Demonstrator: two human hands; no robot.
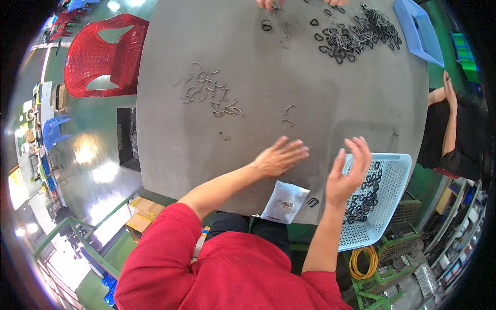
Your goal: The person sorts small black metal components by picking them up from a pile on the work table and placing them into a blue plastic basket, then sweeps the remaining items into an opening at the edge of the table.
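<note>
Taking 12 o'clock as straight ahead of the wearer, a light-blue, perforated plastic basket (404,178) sits at 4 o'clock on the smooth grey surface (175,150), holding a loose layer of black, D-shaped rings (363,199). A flat, pale-blue, soft-looking pouch (298,194) lies at the near edge, 6 o'clock, with small metallic pieces (284,204) showing at its middle; I cannot tell whether they are inside or on top. A solid-walled, mid-blue plastic tray (431,49) stands at 1 o'clock; its contents are unclear.

The basket's long axis runs from between 12 and 1 toward between 6 and 7; the pouch's runs from 1 to 7.

The left hand (280,157) is over the surface, its fingers spread and blurred, pointing toward 2 o'clock. The right hand (350,174) is at the basket's 10 o'clock corner, fingers open toward 1, thumb apart; contact with the rim is uncertain.

Thin, hook-shaped, greyish metal pieces (225,110) scatter at 10 o'clock from the left hand, turned every way. Glossy dark rings (338,54) heap at 1, near a co-worker's fingers (266,4) at 12.
</note>
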